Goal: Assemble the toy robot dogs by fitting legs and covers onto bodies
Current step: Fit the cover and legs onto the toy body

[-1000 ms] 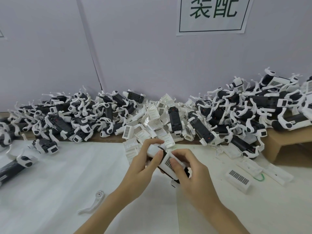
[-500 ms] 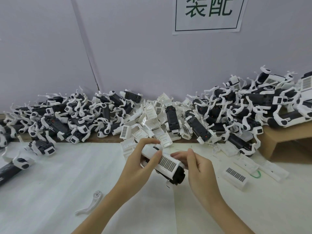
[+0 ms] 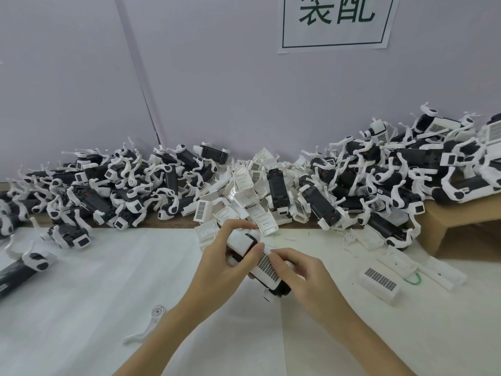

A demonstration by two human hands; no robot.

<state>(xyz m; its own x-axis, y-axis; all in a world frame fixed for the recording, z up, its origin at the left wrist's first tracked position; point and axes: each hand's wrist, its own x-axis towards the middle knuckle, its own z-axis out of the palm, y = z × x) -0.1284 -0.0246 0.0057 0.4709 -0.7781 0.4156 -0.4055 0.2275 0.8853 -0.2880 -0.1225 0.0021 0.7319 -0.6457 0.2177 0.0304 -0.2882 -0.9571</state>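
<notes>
Now the right hand (image 3: 303,278) has slid back onto the near end of the toy dog body (image 3: 257,263), fingers pinching its white cover (image 3: 267,267); the left hand (image 3: 225,267) clasps the far end, held just above the table's near centre, so seating seems underway.

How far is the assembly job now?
Done: many legged dogs piled along the wall. In hand: left hand and right hand hold one body with its white cover on. Left: loose covers, bare bodies, a single leg.
</notes>
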